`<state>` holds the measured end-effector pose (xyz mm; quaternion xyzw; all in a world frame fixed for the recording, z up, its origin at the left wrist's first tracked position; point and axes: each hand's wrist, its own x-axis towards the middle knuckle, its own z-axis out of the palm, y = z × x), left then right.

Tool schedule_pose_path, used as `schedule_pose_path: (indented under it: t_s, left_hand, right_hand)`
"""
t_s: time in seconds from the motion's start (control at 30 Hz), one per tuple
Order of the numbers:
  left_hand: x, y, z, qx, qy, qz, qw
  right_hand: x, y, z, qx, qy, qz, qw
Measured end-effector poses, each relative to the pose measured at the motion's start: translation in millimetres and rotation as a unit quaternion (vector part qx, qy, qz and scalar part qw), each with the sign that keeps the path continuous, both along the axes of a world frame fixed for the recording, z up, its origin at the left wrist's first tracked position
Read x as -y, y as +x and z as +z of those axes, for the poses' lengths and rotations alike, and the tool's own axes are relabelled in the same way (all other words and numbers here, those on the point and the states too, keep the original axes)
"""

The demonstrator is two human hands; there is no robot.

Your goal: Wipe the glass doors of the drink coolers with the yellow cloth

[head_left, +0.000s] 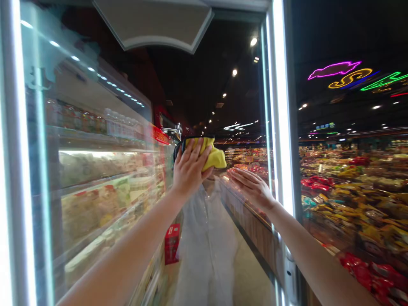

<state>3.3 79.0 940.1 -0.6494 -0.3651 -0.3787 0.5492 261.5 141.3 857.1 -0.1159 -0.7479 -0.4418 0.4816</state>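
Note:
My left hand point(188, 170) presses a yellow cloth point(214, 156) with a dark edge against a tall reflective glass panel point(204, 97). Its fingers lie spread over the cloth, which bunches out to the right. To the right and slightly lower, my right hand point(251, 187) is stretched out flat with nothing in it. Whether its fingers touch the glass I cannot tell. The panel mirrors a person in a white shirt point(208, 238), standing in an aisle.
Bright light strips point(282, 106) run up both sides of the panel. Stocked shelves point(102, 170) show in the glass on the left. At the right lie heaps of packaged goods point(357, 212), blurred, below coloured neon signs point(350, 78).

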Motion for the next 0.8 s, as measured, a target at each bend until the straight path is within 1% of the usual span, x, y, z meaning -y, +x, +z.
schedule_pose_path:
  t_s: [0.03, 0.07, 0.1, 0.13, 0.17, 0.2, 0.27, 0.3, 0.33, 0.37, 0.4, 0.43, 0.47, 0.53, 0.57, 0.6, 0.63, 0.67, 0.7, 0.73, 0.8]
  left_hand:
    - [-3.3, 11.2, 10.8, 0.041, 0.009, 0.001, 0.999]
    - [-6.5, 22.9, 18.0, 0.062, 0.014, -0.001, 0.998]
    - [-9.4, 33.5, 20.5, 0.066, 0.013, -0.001, 0.998]
    - [-11.5, 41.5, 17.8, 0.047, 0.008, -0.004, 0.999]
    - [-12.5, 45.7, 10.5, 0.007, 0.001, -0.008, 1.0]
    - [-12.3, 45.6, -0.4, -0.045, -0.007, -0.012, 0.999]
    - [-8.8, 33.9, -25.4, -0.163, -0.018, -0.021, 0.986]
    - [-6.1, 24.7, -35.6, -0.191, -0.018, -0.021, 0.981]
    - [-3.6, 15.5, -42.1, -0.205, -0.019, -0.021, 0.978]
    - [-1.6, 8.2, -43.8, -0.202, -0.021, -0.019, 0.979]
    - [-0.7, 4.2, -40.7, -0.18, -0.021, -0.015, 0.983]
    - [-1.1, 4.7, -33.2, -0.146, -0.019, -0.01, 0.989]
    - [-2.8, 9.8, -22.6, -0.104, -0.016, -0.005, 0.994]
    - [-9.2, 31.3, 1.4, -0.021, -0.006, 0.001, 1.0]
    - [-13.0, 44.8, 11.1, -0.002, -0.003, -0.002, 1.0]
    - [-16.6, 57.8, 17.3, -0.002, -0.008, -0.006, 1.0]
    - [-19.3, 68.7, 19.0, -0.017, -0.016, -0.009, 1.0]
    - [-21.2, 76.2, 16.1, -0.045, -0.025, -0.013, 0.999]
    - [-21.9, 79.7, 9.2, -0.081, -0.034, -0.016, 0.996]
    - [-21.8, 79.1, -0.6, -0.121, -0.041, -0.02, 0.992]
    - [-20.3, 69.6, -21.9, -0.195, -0.045, -0.028, 0.979]
  right_hand:
    - [-0.4, 1.0, -0.3, 0.0, 0.0, 0.0, 1.0]
    - [-1.0, 2.0, -0.8, 0.001, 0.001, 0.002, 1.0]
    - [-1.9, 3.2, -1.7, -0.002, 0.003, 0.004, 1.0]
    - [-3.0, 4.7, -3.0, -0.009, 0.006, 0.009, 1.0]
    - [-4.2, 6.6, -4.8, -0.02, 0.01, 0.016, 1.0]
    - [-5.4, 8.7, -6.8, -0.03, 0.014, 0.024, 0.999]
    - [-7.2, 13.4, -11.3, -0.042, 0.019, 0.033, 0.998]
    - [-7.7, 15.5, -13.3, -0.046, 0.019, 0.035, 0.998]
    - [-8.0, 17.3, -14.9, -0.05, 0.019, 0.036, 0.998]
    - [-8.1, 18.6, -16.1, -0.056, 0.018, 0.037, 0.998]
    - [-8.2, 19.4, -16.7, -0.067, 0.019, 0.038, 0.997]
    - [-8.4, 19.9, -16.9, -0.077, 0.021, 0.04, 0.996]
    - [-8.7, 20.1, -16.9, -0.084, 0.02, 0.04, 0.995]
    - [-9.7, 20.6, -16.6, -0.091, 0.01, 0.037, 0.995]
    - [-10.3, 21.3, -16.8, -0.09, 0.004, 0.036, 0.995]
    - [-10.8, 22.4, -17.3, -0.088, 0.0, 0.036, 0.995]
    - [-11.3, 24.0, -18.3, -0.087, -0.001, 0.036, 0.996]
    - [-11.5, 26.2, -19.6, -0.091, 0.003, 0.038, 0.995]
    - [-11.5, 28.7, -21.3, -0.098, 0.006, 0.04, 0.994]
    - [-11.3, 31.6, -23.1, -0.103, 0.008, 0.041, 0.994]
    - [-9.9, 37.9, -26.3, -0.113, 0.003, 0.041, 0.993]
